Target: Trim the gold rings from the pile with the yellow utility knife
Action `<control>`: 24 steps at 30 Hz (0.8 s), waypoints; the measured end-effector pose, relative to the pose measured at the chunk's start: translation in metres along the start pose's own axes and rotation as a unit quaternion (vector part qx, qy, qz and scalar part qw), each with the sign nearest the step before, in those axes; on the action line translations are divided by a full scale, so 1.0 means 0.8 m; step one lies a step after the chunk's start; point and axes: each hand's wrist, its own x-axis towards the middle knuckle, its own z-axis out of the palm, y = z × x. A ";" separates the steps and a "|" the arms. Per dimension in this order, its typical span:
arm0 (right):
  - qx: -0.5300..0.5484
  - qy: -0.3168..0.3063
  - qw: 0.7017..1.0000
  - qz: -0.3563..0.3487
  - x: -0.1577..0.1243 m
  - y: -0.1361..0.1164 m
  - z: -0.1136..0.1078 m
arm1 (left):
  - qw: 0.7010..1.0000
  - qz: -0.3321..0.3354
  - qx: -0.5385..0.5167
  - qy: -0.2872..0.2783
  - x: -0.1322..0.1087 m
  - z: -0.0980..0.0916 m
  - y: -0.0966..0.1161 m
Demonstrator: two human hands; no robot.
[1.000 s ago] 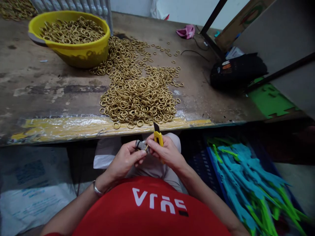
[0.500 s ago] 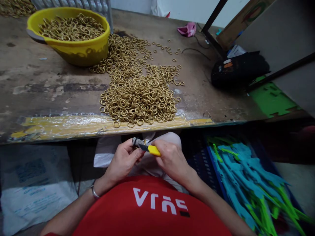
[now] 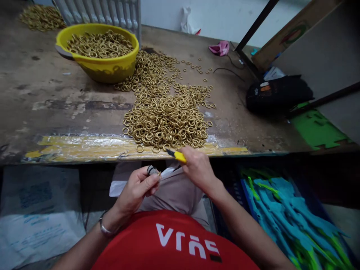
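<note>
Knife (image 3: 180, 157), gripped in the right hand's closed fingers (image 3: 189, 153), has swung away from the gold ring (image 3: 159, 173) toward the pile (image 3: 168, 120) beyond, so blade work looks paused, while the left hand (image 3: 140, 185) pinches that ring at its fingertips.

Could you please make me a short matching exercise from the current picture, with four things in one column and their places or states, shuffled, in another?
Things:
1. yellow cutter
2. yellow tub
3. pink cloth
4. silver bangle

Places or states:
A. around the left wrist
B. in the grip of the right hand
C. on the table, near a thin dark cord
D. filled with gold rings

Right pairs: 1-B, 2-D, 3-C, 4-A
</note>
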 end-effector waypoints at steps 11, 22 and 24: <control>-0.023 -0.032 0.999 -0.025 0.046 -0.023 0.034 | 0.976 -0.068 -0.205 0.032 0.017 -0.026 -0.024; 0.604 -0.064 0.789 0.098 0.011 -0.047 0.005 | 0.979 -0.043 -0.198 -0.005 0.035 -0.011 -0.004; 0.654 -0.080 0.742 0.127 0.008 -0.054 0.009 | 0.978 -0.048 -0.204 -0.023 0.032 -0.009 0.000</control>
